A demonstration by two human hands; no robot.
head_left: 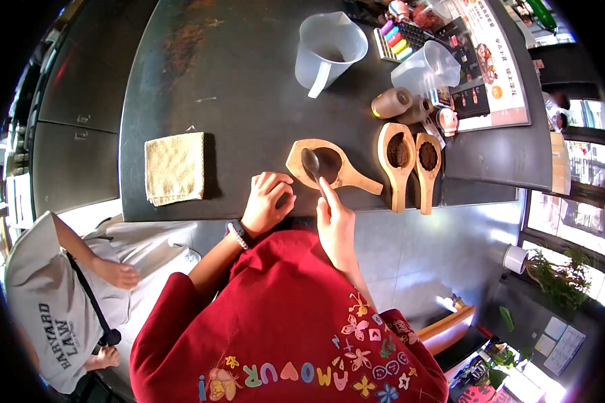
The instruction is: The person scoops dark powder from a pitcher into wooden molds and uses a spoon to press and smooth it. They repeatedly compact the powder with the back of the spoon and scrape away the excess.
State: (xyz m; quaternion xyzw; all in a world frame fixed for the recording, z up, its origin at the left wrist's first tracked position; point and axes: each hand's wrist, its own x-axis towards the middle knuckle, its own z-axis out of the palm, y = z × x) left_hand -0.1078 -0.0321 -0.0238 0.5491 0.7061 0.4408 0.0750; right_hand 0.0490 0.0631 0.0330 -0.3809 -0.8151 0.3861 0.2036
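My right hand (335, 230) is closed on a dark spoon (310, 160), index finger stretched along its handle. The spoon's bowl rests over the hollow of a wooden mooncake mould (358, 179), which lies with its handle to the right. My left hand (269, 203) is loosely curled at the table's front edge, beside the mould's left end; nothing shows in its fingers. To the right lie two more wooden moulds, a larger one (398, 180) and a narrower one (426, 190), both with dark brown crumbly filling in their hollows.
A folded beige cloth (175, 168) lies left on the dark table (249, 80). A translucent jug (329, 50), a clear cup (431, 69), brown containers (391, 103), coloured markers (398, 41) and a printed menu sheet (497, 67) stand or lie farther back. Another person (74, 302) is at left.
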